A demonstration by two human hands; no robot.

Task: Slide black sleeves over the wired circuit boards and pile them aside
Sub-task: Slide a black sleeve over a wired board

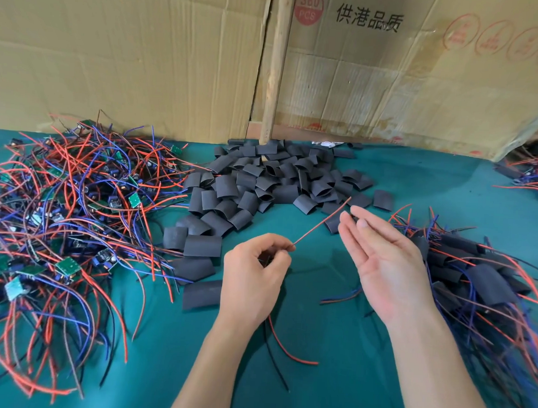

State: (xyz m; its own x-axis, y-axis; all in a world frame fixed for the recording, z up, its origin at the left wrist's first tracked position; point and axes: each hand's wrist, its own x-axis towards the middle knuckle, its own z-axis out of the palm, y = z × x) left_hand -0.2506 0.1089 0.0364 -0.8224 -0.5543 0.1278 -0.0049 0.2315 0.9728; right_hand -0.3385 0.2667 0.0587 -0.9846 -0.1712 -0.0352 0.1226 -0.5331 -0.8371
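My left hand [254, 275] grips a wired circuit board, mostly hidden in the fist. One red wire [321, 222] sticks out up and to the right, and black and red wires [277, 354] trail below the wrist. My right hand [383, 259] is held palm up with straight fingers, its fingertips touching a black sleeve [333, 225] at the edge of the loose sleeve pile [262, 184]. Bare boards with red, blue and black wires form a tangled heap [64, 218] at left. Sleeved boards are piled [482, 277] at right.
The table is covered in teal cloth [332, 347]. Cardboard boxes [393, 70] and a wooden post [276, 64] stand along the back. Another bundle of wires [534, 177] lies at the far right edge.
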